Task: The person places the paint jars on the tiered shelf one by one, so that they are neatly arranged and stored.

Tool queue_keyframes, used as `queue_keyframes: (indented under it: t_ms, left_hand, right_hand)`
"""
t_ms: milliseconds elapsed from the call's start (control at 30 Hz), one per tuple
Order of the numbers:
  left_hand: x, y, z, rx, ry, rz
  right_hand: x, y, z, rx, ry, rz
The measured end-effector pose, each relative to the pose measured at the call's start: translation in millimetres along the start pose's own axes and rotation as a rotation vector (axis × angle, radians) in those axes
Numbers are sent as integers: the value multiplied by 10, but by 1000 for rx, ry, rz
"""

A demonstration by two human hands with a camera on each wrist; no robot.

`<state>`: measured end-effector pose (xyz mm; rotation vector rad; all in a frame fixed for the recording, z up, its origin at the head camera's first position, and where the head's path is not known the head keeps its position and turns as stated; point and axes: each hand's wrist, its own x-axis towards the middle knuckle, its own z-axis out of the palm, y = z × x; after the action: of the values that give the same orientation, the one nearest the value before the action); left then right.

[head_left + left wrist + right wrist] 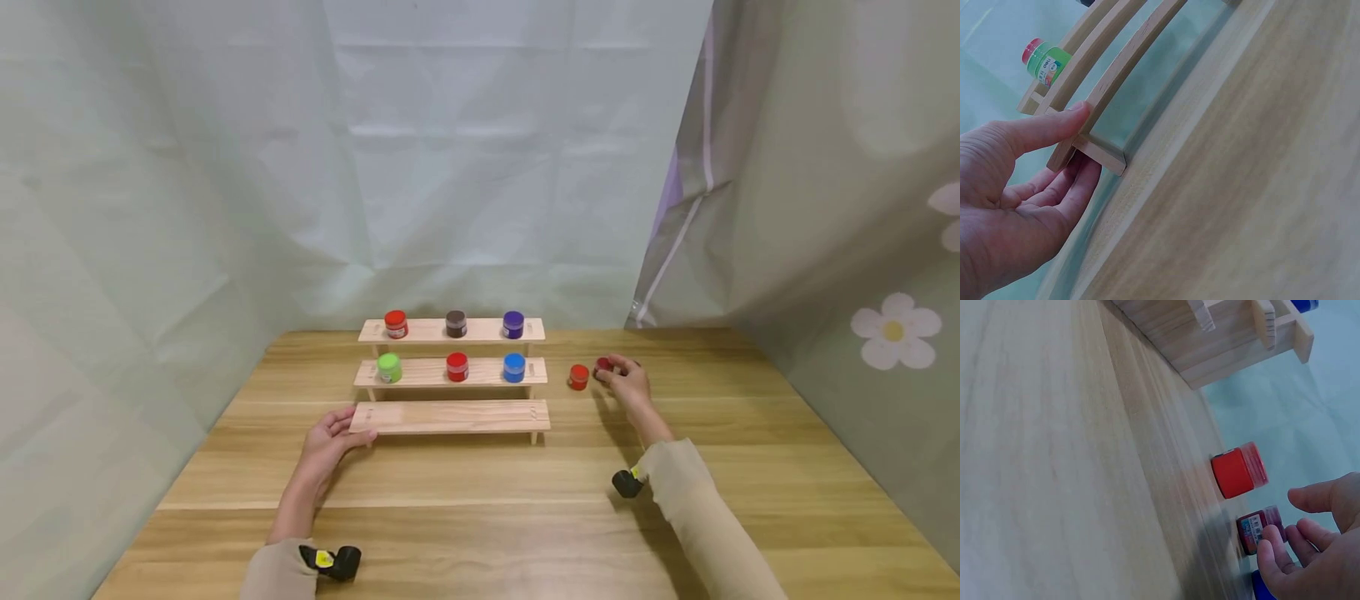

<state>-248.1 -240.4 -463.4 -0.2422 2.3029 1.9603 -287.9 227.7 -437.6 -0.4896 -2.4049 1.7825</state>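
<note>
A three-tier wooden stand (450, 417) stands on the table. My left hand (328, 446) grips the left end of its lowest tier, thumb (1075, 114) on top of the plank and fingers curled beneath. Over on the right, my right hand (628, 390) is at a dark red paint jar (1252, 532). In the right wrist view its thumb (1311, 497) stands apart from the fingers, whose tips overlap the jar's side. A bright red jar (578, 377) is just left of that jar. Below them in the right wrist view, part of a blue jar (1262, 586) shows beside the fingers.
The top tier bears a red jar (396, 324), a dark brown jar (456, 324) and a purple jar (513, 325). On the middle tier are a green jar (389, 367), a red jar (457, 367) and a blue jar (513, 367). Pale curtains (480, 167) hang behind the table.
</note>
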Motion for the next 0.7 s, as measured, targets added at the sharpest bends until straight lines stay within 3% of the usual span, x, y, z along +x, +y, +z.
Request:
queue_keyframes:
  t_ms: [400,567,700]
  left_hand:
    - [-12,6,-15,19,-15,-3]
    - [-16,15,-16,28,-14,-7]
    - [-21,17,-27,17,-10,-5]
  right_hand:
    - [46,83,29,-92,41,-1]
    - [80,111,34,-172,7,-87]
    - [115,110,88,-128,14,-113]
